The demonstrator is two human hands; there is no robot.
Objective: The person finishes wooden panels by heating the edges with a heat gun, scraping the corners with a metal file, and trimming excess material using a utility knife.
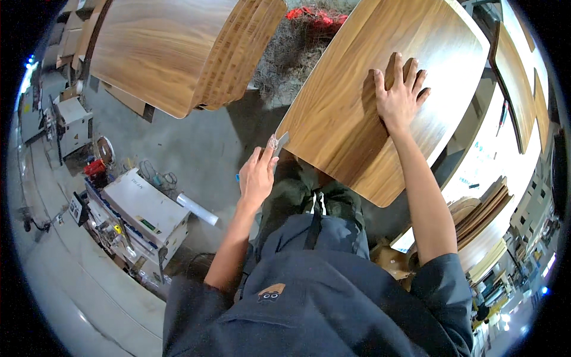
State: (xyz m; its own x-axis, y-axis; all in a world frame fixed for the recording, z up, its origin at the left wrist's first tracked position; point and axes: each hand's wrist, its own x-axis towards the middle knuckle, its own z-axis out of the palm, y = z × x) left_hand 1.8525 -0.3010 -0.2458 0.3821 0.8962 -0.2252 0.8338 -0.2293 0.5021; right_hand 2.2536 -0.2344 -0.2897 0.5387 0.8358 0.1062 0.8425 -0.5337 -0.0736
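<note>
A wood-grain panel [339, 101] with rounded corners lies in front of me, angled away to the right. My right hand [397, 107] rests on its top, palm down with the fingers spread. At the panel's near left corner, my left hand [259, 175] is closed round a utility knife [283, 140]. Its flat metal blade meets the panel's edge. A bit of blue shows behind the palm, perhaps the handle's end; most of the handle is hidden. A thin pale curl [273, 143] sits by the fingertips.
A stack of similar panels [160, 47] stands at the far left. Between stack and panel lies a heap of tangled shavings [285, 65] with red bits. Left of me are a white machine cabinet [143, 202] and a white roll [197, 209]. More boards [485, 208] lean at right.
</note>
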